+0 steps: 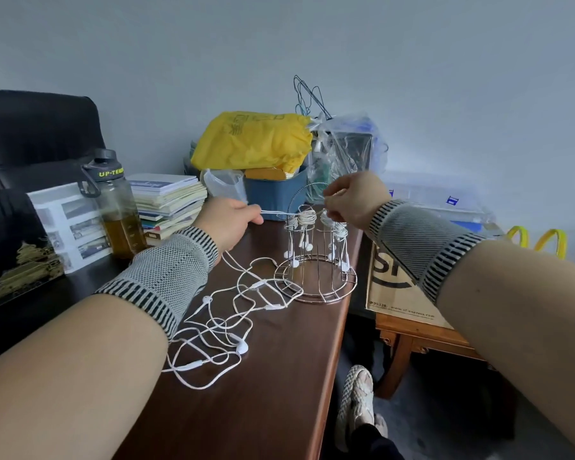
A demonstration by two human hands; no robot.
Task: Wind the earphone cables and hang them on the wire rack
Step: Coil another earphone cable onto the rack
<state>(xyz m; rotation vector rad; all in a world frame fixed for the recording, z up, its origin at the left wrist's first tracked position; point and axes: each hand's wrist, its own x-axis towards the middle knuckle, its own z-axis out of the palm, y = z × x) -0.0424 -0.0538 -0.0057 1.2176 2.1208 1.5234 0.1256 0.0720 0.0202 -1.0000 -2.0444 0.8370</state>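
Two hands hold a white earphone cable tight at the top of a wire rack.

The left hand (228, 218) pinches the white cable (274, 213), which runs straight across to the right hand (349, 197). The right hand's fingers are curled at the rack's top and seem to pinch the other end, but that part is hard to see. The wire rack (314, 257) stands on the brown desk (263, 376), and wound cable bundles (306, 217) hang on it with earbuds dangling. More loose earphone cables (219, 323) lie tangled on the desk, just beside the rack. A water bottle (117, 204) and a stack of books (168, 202) sit to the left.
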